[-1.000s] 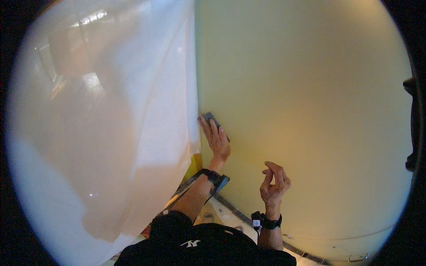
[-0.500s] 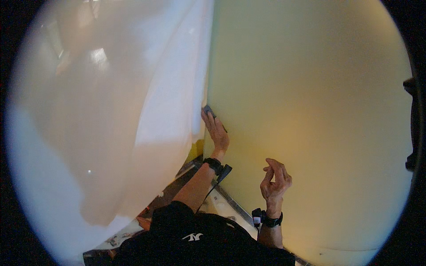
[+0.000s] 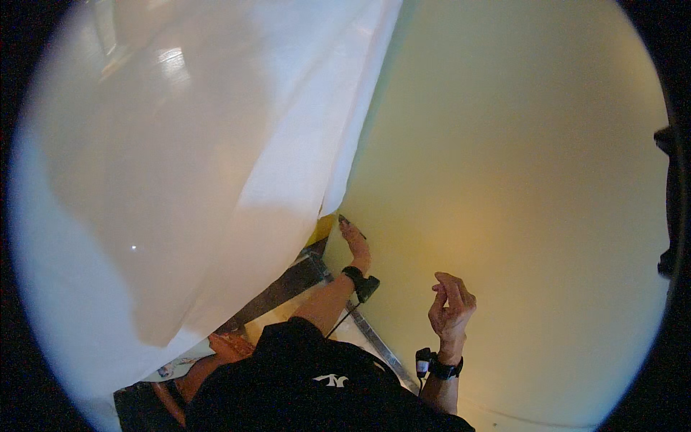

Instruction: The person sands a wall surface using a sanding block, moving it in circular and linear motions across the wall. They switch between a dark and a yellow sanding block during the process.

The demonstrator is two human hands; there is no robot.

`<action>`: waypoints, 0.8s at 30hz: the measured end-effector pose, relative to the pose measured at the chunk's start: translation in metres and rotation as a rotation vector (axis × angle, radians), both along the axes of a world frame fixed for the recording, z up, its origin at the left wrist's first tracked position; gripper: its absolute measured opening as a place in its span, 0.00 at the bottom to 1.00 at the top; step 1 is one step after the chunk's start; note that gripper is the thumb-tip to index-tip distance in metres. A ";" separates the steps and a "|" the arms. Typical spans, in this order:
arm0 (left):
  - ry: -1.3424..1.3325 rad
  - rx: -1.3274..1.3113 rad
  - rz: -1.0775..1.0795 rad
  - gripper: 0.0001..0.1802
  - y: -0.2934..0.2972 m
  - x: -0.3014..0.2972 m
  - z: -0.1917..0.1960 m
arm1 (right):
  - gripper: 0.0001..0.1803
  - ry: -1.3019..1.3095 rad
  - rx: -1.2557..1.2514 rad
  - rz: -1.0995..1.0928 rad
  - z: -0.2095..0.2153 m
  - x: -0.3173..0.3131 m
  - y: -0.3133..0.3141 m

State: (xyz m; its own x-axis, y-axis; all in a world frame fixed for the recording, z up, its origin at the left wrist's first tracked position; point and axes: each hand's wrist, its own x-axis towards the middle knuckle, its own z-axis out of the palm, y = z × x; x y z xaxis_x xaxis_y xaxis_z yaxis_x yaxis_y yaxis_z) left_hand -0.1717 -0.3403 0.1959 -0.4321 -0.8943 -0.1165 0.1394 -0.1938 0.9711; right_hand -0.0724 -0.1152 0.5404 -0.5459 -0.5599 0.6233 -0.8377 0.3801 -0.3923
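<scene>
1 broad, smooth, pale-green wall (image 3: 497, 158). 1 white, translucent sheet (image 3: 180, 180), hanging by the wall's left edge. 1 thin, dark pad (image 3: 342, 217), mostly hidden, near that edge, just beside the sheet's lower right corner; the left hand (image 3: 354, 240) grasps it, seemingly against the wall. 1 right hand (image 3: 452, 304), loosely curled, apparently empty. Progress, in my judgement: underway at this edge; finished and remaining stretches I cannot tell apart.
</scene>
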 end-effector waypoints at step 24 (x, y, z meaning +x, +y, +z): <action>0.002 0.283 0.153 0.34 0.062 -0.009 0.051 | 0.14 -0.019 -0.008 0.200 0.040 -0.002 -0.023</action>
